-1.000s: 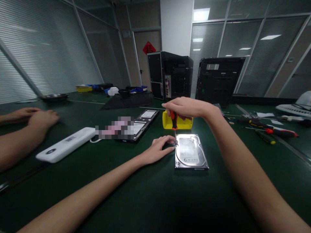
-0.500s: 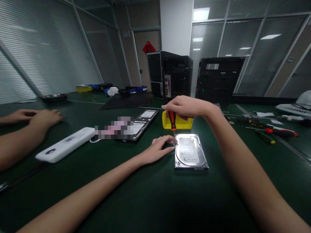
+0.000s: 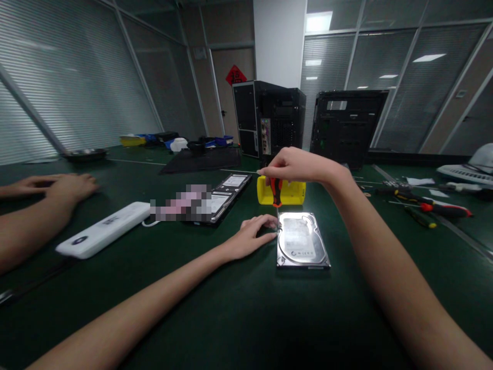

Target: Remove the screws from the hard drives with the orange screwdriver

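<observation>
Dark green bench (image 3: 250, 318), black computer case (image 3: 246, 121) at the far side. Silver hard drive (image 3: 298, 239) lies flat, label up, in front of the yellow holder (image 3: 296, 196). Right hand (image 3: 295, 163) arches above, its grip closed round the top of the red-and-black screwdriver (image 3: 277, 196), shaft pointing down by the drive's far left corner; tip contact too small to tell. Left hand (image 3: 250, 239) rests at the left edge, finger and thumb parted, clasping nothing visible. Best practice, in my judgement: shaft upright, pressure straight down, turns slow, left fingers bracing the drive but clear of the tip.
</observation>
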Action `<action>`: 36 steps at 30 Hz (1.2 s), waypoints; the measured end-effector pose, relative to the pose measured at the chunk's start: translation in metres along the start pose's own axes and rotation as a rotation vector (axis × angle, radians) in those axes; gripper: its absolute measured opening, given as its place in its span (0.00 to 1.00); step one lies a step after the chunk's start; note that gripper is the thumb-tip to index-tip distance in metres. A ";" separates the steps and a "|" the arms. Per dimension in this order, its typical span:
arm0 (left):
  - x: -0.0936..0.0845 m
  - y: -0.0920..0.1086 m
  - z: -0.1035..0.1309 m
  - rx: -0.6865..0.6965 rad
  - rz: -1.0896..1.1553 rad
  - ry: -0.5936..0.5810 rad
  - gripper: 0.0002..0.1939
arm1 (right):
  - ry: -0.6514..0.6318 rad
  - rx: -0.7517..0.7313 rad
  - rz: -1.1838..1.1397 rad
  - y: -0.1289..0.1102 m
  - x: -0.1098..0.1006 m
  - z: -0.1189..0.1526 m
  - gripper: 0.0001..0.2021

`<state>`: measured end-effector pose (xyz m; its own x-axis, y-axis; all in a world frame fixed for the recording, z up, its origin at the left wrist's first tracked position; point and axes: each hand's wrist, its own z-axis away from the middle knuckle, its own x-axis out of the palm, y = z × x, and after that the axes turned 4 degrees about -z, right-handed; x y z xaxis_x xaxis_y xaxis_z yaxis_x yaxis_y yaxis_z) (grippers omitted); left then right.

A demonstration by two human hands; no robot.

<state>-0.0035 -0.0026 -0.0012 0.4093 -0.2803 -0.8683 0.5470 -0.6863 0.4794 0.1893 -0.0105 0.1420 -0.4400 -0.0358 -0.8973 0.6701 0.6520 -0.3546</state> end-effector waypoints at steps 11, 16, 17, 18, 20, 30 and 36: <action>-0.001 0.001 0.000 -0.001 0.015 -0.007 0.15 | 0.030 -0.009 0.130 0.007 0.003 -0.004 0.19; 0.000 0.000 0.000 -0.001 0.019 -0.010 0.16 | 0.048 0.123 0.173 0.012 0.007 -0.008 0.28; 0.000 -0.001 0.000 0.001 0.019 -0.008 0.16 | 0.046 0.141 0.161 0.012 0.007 -0.009 0.30; 0.000 -0.001 0.000 0.002 0.018 -0.005 0.16 | 0.040 0.149 0.143 0.012 0.008 -0.008 0.32; 0.001 -0.002 -0.001 0.005 0.015 0.001 0.16 | 0.025 0.164 0.098 0.011 0.007 -0.007 0.34; 0.000 -0.001 0.000 0.001 0.017 -0.001 0.15 | -0.050 0.107 0.114 0.000 0.002 -0.003 0.22; 0.000 -0.002 -0.001 0.005 0.023 -0.004 0.15 | -0.103 0.176 0.028 0.002 0.003 -0.002 0.29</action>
<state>-0.0037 -0.0003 -0.0017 0.4187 -0.2984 -0.8577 0.5341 -0.6829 0.4984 0.1883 -0.0078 0.1389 -0.3621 -0.1024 -0.9265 0.7793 0.5121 -0.3612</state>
